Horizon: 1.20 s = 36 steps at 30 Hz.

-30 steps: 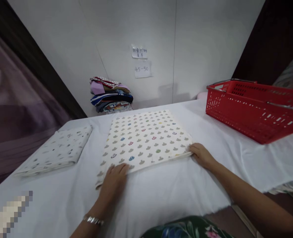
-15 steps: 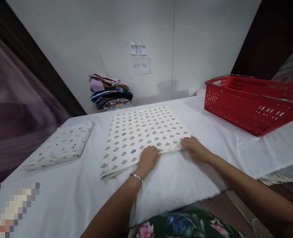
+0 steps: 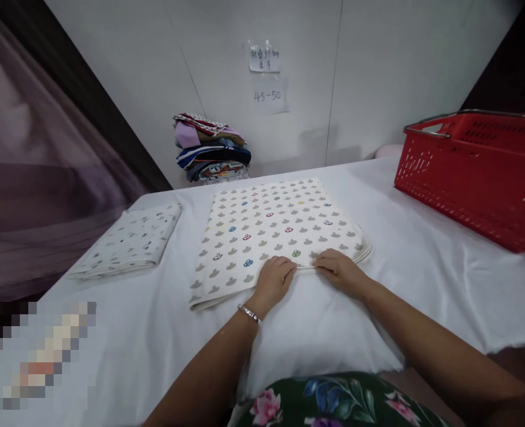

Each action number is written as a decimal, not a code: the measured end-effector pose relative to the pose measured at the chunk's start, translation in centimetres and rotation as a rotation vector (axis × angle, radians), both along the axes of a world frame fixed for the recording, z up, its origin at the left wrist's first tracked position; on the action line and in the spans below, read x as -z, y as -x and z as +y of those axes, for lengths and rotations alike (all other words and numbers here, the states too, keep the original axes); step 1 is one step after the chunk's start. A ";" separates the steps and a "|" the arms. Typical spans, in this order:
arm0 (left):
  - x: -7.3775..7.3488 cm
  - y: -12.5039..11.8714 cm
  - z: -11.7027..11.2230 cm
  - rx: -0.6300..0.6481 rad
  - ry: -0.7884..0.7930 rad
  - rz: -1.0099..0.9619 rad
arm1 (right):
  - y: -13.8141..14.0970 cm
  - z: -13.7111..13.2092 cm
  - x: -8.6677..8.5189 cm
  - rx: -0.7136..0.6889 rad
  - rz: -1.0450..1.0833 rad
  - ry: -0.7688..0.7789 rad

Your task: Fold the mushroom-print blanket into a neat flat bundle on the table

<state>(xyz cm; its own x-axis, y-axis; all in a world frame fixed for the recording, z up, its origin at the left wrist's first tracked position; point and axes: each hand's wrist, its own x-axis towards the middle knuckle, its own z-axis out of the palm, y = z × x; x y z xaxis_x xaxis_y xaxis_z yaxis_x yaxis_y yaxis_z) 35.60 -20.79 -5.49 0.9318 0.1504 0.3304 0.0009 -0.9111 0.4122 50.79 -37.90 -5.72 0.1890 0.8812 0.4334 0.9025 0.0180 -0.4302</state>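
Note:
A folded cream cloth [image 3: 271, 225] with a grey mushroom-like print and a few coloured ones lies flat on the white-covered table. My left hand [image 3: 277, 277], with a silver bracelet at the wrist, grips its near edge around the middle. Just to the right, my right hand [image 3: 339, 273] pinches the same edge, fingers on top and thumb hidden. A short gap separates the two hands. Layered folds show at the cloth's right corner and along its front left edge.
Left of it lies another folded white cloth [image 3: 129, 240] with small dark motifs. A stack of folded fabrics [image 3: 213, 148] stands against the wall. A red plastic basket [image 3: 471, 178] sits at the right. A pixelated item [image 3: 44, 356] is at the front left.
My right hand has moved left along the near edge, closer to my left hand, and the cloth's right corner now shows. The view has shifted, so the basket appears farther right.

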 end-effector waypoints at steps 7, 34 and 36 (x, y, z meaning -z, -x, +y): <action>-0.1 0.0 0.1 0.042 0.008 -0.043 | -0.3 0.1 0.2 0.023 0.010 -0.060; -0.4 -0.3 0.1 0.115 -0.073 0.058 | -0.1 0.2 -0.9 -0.044 -0.008 0.072; -0.2 -0.3 0.2 0.106 -0.074 0.047 | -0.1 0.2 -1.0 -0.043 -0.007 0.081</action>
